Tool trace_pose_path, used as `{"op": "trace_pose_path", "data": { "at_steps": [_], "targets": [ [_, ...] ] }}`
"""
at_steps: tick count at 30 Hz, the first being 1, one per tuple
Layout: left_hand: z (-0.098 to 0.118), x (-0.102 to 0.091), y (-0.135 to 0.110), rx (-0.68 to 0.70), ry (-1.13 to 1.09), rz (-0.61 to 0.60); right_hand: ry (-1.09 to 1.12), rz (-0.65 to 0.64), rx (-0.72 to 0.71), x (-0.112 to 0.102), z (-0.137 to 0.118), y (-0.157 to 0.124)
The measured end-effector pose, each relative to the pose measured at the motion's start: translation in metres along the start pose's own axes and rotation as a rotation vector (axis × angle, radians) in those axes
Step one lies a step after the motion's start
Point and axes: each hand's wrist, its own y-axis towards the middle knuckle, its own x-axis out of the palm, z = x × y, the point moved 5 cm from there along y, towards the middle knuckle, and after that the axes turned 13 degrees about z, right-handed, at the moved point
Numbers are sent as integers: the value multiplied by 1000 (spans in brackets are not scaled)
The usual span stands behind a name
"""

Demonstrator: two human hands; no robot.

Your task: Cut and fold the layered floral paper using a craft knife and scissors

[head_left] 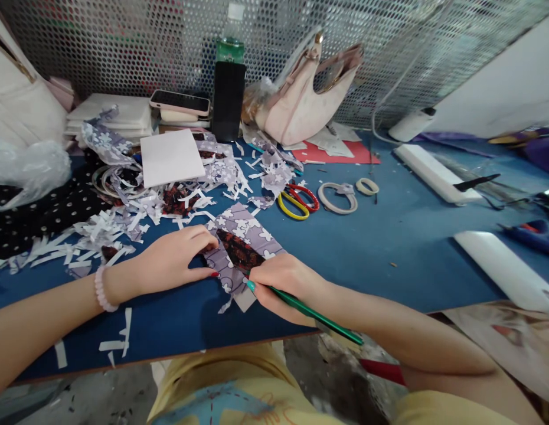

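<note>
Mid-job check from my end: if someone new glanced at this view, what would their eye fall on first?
Probably the purple flowered piece at the centre, with the left hand at its left edge and the right hand gripping a green pen-like tool over it. Next, the tangle of pale scraps across the left of the blue table. Then the pale pink handbag at the back.

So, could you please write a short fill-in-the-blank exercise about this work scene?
The slim, pen-shaped tool in the right hand is coloured ____.
The lavender, fabric-like piece carries a pattern of white ____.
The pale pink beaded bracelet circles the ____ wrist.

Missing words: green; flowers; left.
</note>
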Motion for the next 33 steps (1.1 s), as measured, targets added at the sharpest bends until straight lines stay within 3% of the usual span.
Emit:
{"op": "trace_pose_path", "data": {
  "at_steps": [5,11,19,25,33],
  "targets": [
    [0,0,1,-12,-7,-14,30,-58,34,-3,3,-3],
    [0,-1,2,-22,-19,-22,137,-25,70,-9,-3,-2],
    [-1,1,2,-40,-21,-32,220,-133,110,-19,-12,2],
    [-2,1,1,-55,-18,-59,172,-27,49,-24,-10,2],
    [-1,0,3,-60,-21,-45,163,64,5,-7,-7,-3]
  ]
}}
